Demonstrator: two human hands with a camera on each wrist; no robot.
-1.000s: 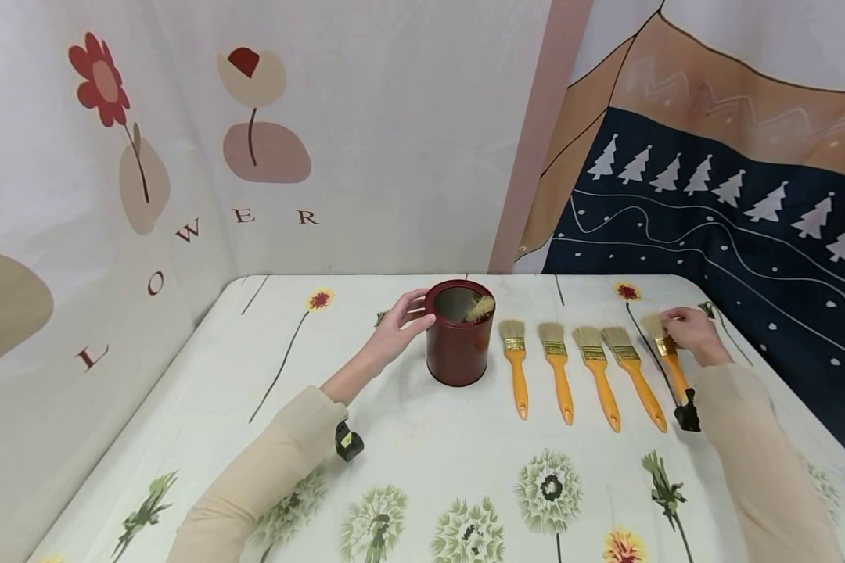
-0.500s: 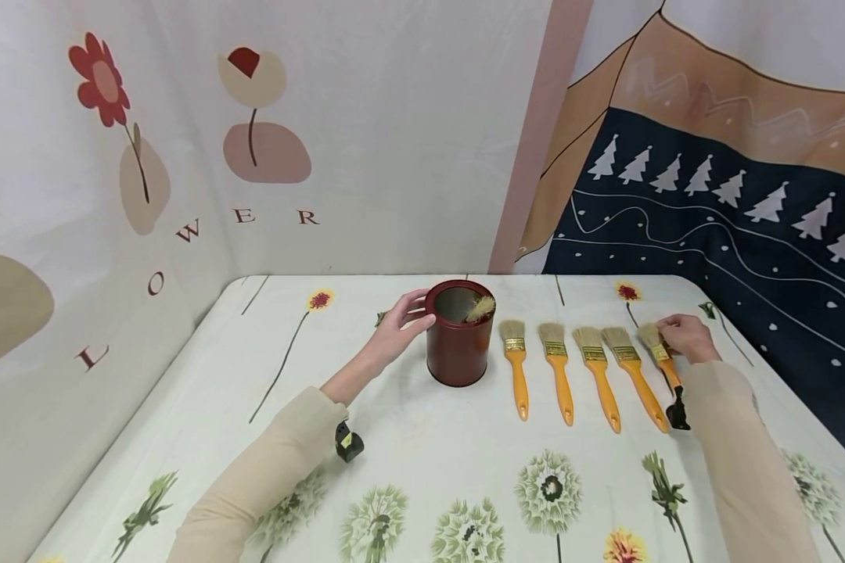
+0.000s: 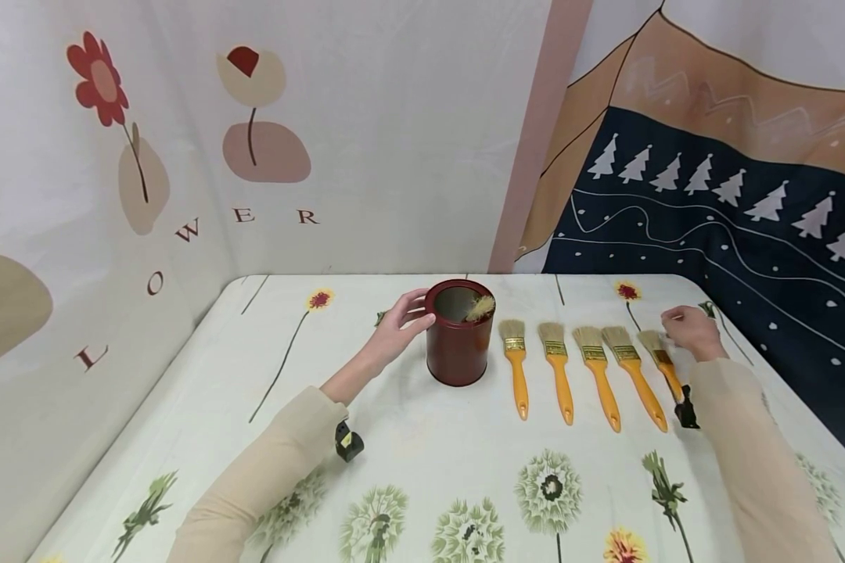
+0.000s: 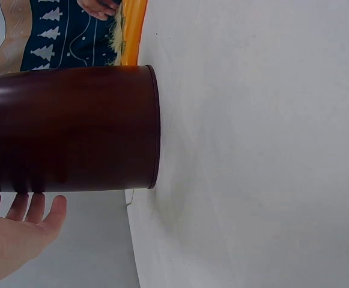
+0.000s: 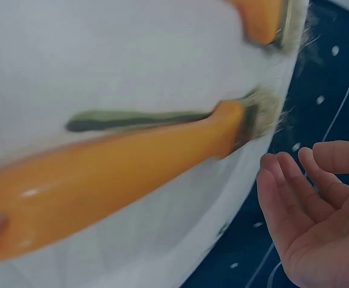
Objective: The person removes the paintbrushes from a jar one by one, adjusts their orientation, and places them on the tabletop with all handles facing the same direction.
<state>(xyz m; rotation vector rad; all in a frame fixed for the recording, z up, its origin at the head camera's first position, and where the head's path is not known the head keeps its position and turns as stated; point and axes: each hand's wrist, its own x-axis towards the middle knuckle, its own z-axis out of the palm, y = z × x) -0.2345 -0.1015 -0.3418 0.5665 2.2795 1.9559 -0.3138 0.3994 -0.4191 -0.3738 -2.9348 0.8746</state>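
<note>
A dark red can (image 3: 456, 356) stands upright on the table, with a tuft of pale bristles (image 3: 480, 308) showing at its right inner rim. Against the can's left side, near the top, lie the fingertips of my left hand (image 3: 397, 327); in the left wrist view they touch the can wall (image 4: 72, 129). My right hand (image 3: 694, 333) is just right of the bristle end of the rightmost paintbrush (image 3: 665, 363), which lies on the cloth. In the right wrist view, relaxed fingers (image 5: 282, 198) hold nothing, with a gap to the bristles (image 5: 264, 117).
Several more orange-handled paintbrushes lie in a row between the can and that brush, the nearest paintbrush (image 3: 517, 375) close to the can. A floral cloth (image 3: 408, 469) covers the table. Hanging fabric (image 3: 394, 141) stands behind, with dark printed fabric (image 3: 767, 258) at the right.
My right hand held the rightmost paintbrush and shifted it slightly left, then let go and moved right, away from it. My left hand has stayed at the can.
</note>
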